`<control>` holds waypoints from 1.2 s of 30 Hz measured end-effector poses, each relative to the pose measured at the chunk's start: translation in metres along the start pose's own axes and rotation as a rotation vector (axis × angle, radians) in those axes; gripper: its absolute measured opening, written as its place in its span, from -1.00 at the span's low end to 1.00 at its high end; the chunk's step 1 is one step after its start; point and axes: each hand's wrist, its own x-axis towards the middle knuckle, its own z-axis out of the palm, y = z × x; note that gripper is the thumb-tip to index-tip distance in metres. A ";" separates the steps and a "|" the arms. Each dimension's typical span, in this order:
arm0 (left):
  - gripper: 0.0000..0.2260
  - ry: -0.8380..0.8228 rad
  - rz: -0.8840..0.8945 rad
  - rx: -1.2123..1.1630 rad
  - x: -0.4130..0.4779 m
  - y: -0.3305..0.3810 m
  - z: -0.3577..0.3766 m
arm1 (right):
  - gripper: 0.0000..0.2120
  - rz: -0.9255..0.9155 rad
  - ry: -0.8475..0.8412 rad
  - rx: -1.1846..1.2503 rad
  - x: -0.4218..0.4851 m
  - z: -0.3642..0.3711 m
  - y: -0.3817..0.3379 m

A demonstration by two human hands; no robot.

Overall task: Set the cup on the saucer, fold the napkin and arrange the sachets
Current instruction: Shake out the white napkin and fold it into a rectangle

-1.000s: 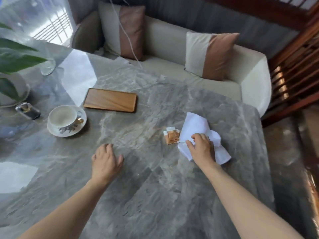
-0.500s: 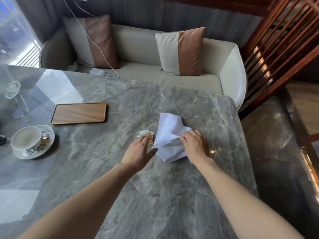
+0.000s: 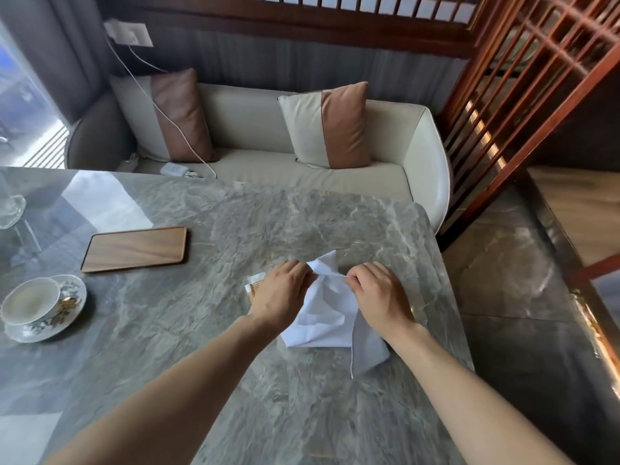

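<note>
A crumpled white napkin (image 3: 324,313) lies on the grey marble table (image 3: 201,330), right of centre. My left hand (image 3: 285,292) pinches its upper left edge and my right hand (image 3: 379,293) pinches its upper right edge, lifting the top of the cloth. The sachets (image 3: 252,286) peek out from under my left hand, mostly hidden. At the far left a white cup (image 3: 28,302) stands upright on its patterned saucer (image 3: 72,290).
A flat wooden tray (image 3: 134,249) lies left of centre on the table. A glass (image 3: 10,209) stands at the left edge. A cream sofa (image 3: 261,162) with two cushions sits beyond the table. The table's right edge is close to my right hand.
My left hand moved from the bare table over the sachets to the napkin. Both hands now hold the napkin's top edge and have raised it. The view swung right.
</note>
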 end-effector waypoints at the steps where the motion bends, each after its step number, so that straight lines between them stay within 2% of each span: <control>1: -0.82 -0.002 0.046 0.035 0.003 0.002 -0.007 | -0.85 -0.001 0.001 -0.024 -0.002 -0.002 0.005; 5: -0.81 -0.006 0.185 0.120 0.012 0.010 -0.035 | -0.95 0.030 0.020 -0.060 -0.014 -0.009 0.022; 12: -0.68 0.085 0.236 0.151 0.008 -0.004 -0.091 | -0.96 0.156 0.087 -0.027 -0.042 -0.029 0.049; 15: -0.69 0.113 0.221 0.183 -0.001 -0.015 -0.110 | -0.93 0.168 0.099 -0.029 -0.051 -0.049 0.051; 18: -0.72 0.150 0.206 0.202 -0.012 -0.023 -0.129 | -0.89 0.166 0.183 0.001 -0.058 -0.077 0.048; 24: -0.75 0.221 0.247 0.233 -0.025 -0.033 -0.153 | -0.93 0.269 0.345 0.207 -0.050 -0.137 0.027; 26: -0.78 0.238 0.242 0.224 -0.022 -0.034 -0.159 | -0.87 0.299 0.357 0.266 -0.038 -0.148 0.020; 32: -0.78 0.317 0.118 0.179 0.000 -0.035 -0.188 | -0.77 0.238 0.452 0.276 0.007 -0.173 0.012; 36: -0.79 0.362 0.118 0.163 0.014 -0.030 -0.212 | -0.76 0.216 0.399 0.258 0.037 -0.190 0.017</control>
